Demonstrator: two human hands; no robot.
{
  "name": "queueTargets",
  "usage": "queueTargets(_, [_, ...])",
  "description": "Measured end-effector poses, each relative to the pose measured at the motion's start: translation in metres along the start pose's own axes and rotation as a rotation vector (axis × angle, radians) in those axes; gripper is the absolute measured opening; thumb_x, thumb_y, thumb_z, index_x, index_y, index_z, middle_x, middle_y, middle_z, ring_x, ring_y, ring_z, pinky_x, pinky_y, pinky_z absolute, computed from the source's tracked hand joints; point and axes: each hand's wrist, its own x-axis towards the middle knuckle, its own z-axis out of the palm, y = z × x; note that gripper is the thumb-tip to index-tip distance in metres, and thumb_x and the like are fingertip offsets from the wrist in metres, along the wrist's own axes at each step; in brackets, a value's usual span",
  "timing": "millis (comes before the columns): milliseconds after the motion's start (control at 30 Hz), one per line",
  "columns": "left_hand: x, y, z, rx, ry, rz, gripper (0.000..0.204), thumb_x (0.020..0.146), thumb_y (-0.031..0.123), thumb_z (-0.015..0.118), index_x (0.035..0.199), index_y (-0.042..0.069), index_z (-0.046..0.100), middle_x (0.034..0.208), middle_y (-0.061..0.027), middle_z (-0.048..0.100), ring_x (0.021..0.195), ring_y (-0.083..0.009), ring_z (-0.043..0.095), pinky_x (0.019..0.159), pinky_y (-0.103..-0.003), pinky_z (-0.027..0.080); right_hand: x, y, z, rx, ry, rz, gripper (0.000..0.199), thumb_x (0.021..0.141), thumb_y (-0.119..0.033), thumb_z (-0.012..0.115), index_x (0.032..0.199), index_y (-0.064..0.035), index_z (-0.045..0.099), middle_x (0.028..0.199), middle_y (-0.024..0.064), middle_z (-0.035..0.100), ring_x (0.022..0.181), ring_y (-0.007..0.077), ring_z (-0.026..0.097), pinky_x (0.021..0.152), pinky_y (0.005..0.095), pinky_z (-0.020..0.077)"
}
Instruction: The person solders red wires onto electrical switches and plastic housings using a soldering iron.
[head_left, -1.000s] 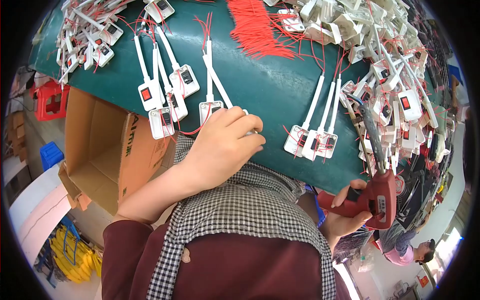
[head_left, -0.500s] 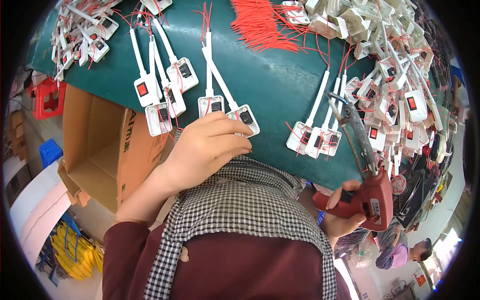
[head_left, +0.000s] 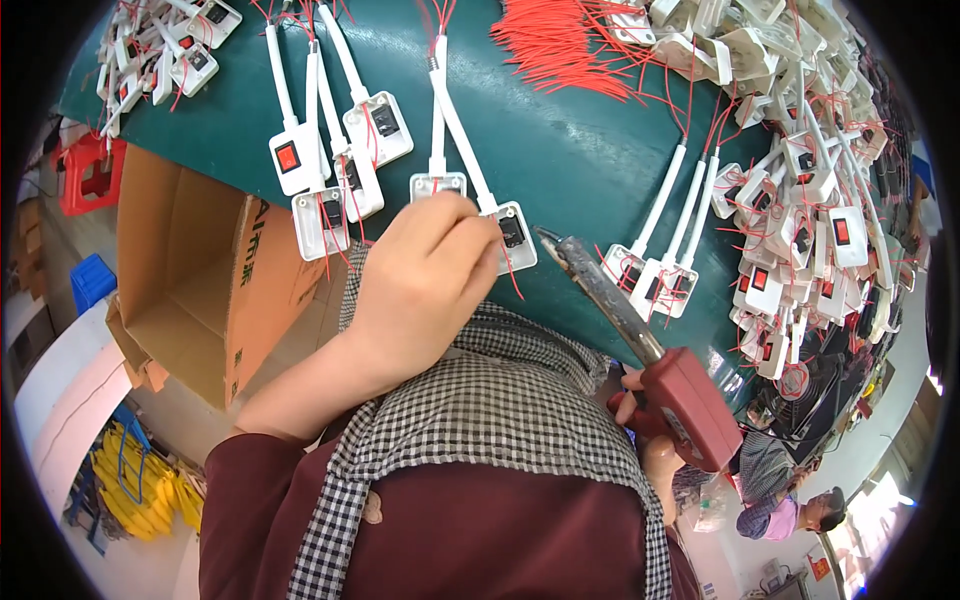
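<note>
My left hand (head_left: 425, 275) is bent closed over the table edge, against the left side of a white switch housing (head_left: 517, 255) with a black switch inside; its fingertips and what they pinch are hidden. A loose red wire hangs off that housing. A white tube runs up from it and crosses another tube, whose housing (head_left: 437, 183) is partly covered by my fingers. My right hand (head_left: 655, 450) grips a dark red soldering gun (head_left: 692, 408). Its long metal barrel points up-left, with the tip just right of the housing and apart from it.
More tubed switch housings (head_left: 322, 225) lie to the left, others (head_left: 668, 287) to the right. Heaps of white parts (head_left: 800, 230) fill the far right. Red wires (head_left: 560, 45) are bundled at the back. An open cardboard box (head_left: 185, 270) stands left; another person (head_left: 785, 512) is at lower right.
The soldering gun has swung left and tilted, bringing its tip close to the housing. My left fingers have curled in from lying spread over it. The view has shifted slightly.
</note>
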Motion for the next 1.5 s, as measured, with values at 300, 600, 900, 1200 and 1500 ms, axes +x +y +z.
queueTargets(300, [0.006,-0.006,0.000,0.182,-0.022,0.133,0.016,0.062,0.003,0.067,0.073,0.007,0.057,0.107,-0.0017,0.062,0.090,-0.0221,0.051,0.078,-0.035,0.036,0.003,-0.005,0.005,0.018,-0.033,0.031,0.094,0.059,-0.065,0.069,0.113,0.0095,0.050,0.072,0.0055,0.059,0.061,0.0107,0.056,0.053,0.0222,0.0409])
queueTargets(600, [0.006,-0.005,0.000,0.168,-0.002,0.125,0.015,0.061,0.005,0.067,0.070,0.008,0.055,0.098,-0.0019,0.062,0.089,-0.0198,0.052,0.080,-0.035,0.036,0.002,0.002,0.004,0.114,-0.032,0.047,0.096,0.059,-0.059,0.074,0.119,0.0102,0.045,0.081,0.0104,0.062,0.062,0.0127,0.058,0.057,0.0226,0.0455])
queueTargets(900, [0.008,-0.004,-0.001,0.141,-0.019,0.119,0.015,0.061,0.005,0.067,0.069,0.007,0.054,0.098,-0.0026,0.062,0.089,-0.0204,0.052,0.081,-0.036,0.036,0.002,0.003,0.004,0.097,-0.032,0.046,0.096,0.059,-0.060,0.074,0.118,0.0106,0.046,0.074,0.0073,0.059,0.060,0.0123,0.056,0.053,0.0224,0.0438])
queueTargets(1200, [0.007,-0.003,-0.003,0.152,-0.058,0.108,0.015,0.063,0.003,0.066,0.073,0.007,0.056,0.105,-0.0019,0.062,0.090,-0.0222,0.051,0.084,-0.037,0.034,0.000,-0.001,0.005,0.225,-0.014,0.103,0.097,0.060,-0.054,0.076,0.122,0.0099,0.039,0.088,0.0160,0.060,0.061,0.0160,0.056,0.054,0.0248,0.0444])
queueTargets(1500, [0.007,-0.003,-0.004,0.153,-0.070,0.113,0.015,0.063,0.004,0.066,0.074,0.007,0.056,0.106,-0.0022,0.061,0.091,-0.0222,0.050,0.086,-0.040,0.033,-0.002,0.003,0.002,0.240,-0.049,0.043,0.094,0.064,-0.053,0.074,0.125,0.0071,0.036,0.102,0.0217,0.058,0.064,0.0174,0.056,0.056,0.0260,0.0453])
